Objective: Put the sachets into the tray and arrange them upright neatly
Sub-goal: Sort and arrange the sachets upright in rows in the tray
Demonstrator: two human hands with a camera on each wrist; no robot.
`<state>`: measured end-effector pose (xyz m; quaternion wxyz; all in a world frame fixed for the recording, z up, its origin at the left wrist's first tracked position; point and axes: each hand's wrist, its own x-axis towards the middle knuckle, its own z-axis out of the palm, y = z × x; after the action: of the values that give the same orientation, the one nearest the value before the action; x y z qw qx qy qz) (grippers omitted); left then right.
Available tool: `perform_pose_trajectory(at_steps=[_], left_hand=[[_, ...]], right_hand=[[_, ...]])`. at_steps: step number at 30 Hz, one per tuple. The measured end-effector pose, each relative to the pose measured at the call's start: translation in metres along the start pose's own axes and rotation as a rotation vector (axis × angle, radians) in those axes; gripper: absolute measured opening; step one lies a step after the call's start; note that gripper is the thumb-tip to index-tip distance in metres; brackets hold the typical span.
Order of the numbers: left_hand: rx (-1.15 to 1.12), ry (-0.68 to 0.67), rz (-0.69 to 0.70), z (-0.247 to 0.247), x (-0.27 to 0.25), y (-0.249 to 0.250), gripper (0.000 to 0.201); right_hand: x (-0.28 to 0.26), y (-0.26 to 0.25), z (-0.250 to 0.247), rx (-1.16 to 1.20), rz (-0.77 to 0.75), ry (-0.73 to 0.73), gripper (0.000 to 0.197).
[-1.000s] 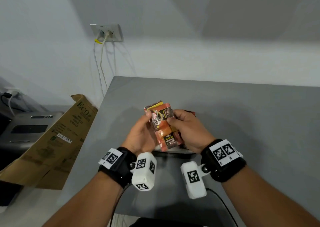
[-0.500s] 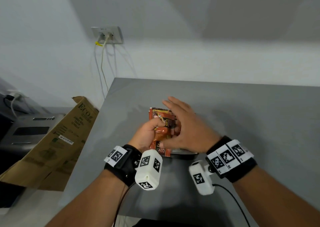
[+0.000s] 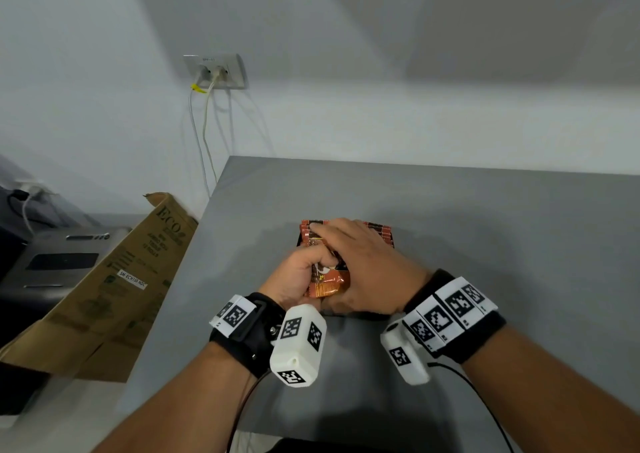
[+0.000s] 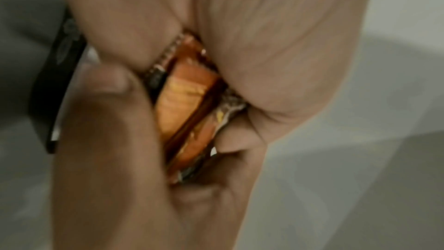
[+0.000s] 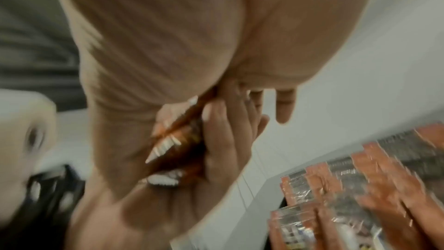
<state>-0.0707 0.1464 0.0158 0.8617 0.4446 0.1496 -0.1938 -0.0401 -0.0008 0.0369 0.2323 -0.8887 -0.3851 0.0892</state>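
Note:
My left hand grips a bundle of orange and brown sachets just above the near side of a dark tray. My right hand lies flat over the bundle, its straight fingers pressing on the packets. More sachets stand upright in a row at the tray's far side. In the left wrist view the bundle is squeezed between my left fingers and my right palm. The right wrist view shows the standing sachets at the lower right, blurred. Most of the tray is hidden by my hands.
The tray sits on a grey table whose left edge is close by. A folded cardboard box leans beside that edge, with a grey machine behind it. A wall socket with cables is on the far wall.
Both hands have lowered the bundle from mid-air down to the tray. My right hand let go of its grip and now lies flat over the packets.

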Motion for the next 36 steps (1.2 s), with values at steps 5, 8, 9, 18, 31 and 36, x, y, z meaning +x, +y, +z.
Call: perform_pose_trajectory(at_steps=[5, 8, 9, 18, 31, 36], left_hand=[[-0.013, 0.059, 0.123, -0.005, 0.007, 0.003, 0.067], [0.003, 0.074, 0.184, -0.003, 0.01, 0.005, 0.06], [-0.007, 0.068, 0.194, -0.001, 0.01, 0.004, 0.057], [-0.118, 0.054, 0.143, -0.013, 0.013, 0.007, 0.039], [0.003, 0.204, 0.295, -0.004, 0.02, 0.003, 0.035], [-0.034, 0.162, 0.291, 0.003, 0.017, 0.005, 0.013]], right_hand=[[-0.005, 0.005, -0.011, 0.606, 0.29, 0.143, 0.069], [-0.008, 0.007, -0.007, 0.691, 0.345, 0.249, 0.042], [-0.007, 0.006, -0.004, 0.745, 0.372, 0.294, 0.038], [0.003, 0.017, -0.018, 1.225, 0.605, 0.53, 0.021], [0.018, -0.001, 0.007, 1.266, 0.834, 0.513, 0.01], [0.015, -0.008, 0.009, 1.371, 0.744, 0.325, 0.015]])
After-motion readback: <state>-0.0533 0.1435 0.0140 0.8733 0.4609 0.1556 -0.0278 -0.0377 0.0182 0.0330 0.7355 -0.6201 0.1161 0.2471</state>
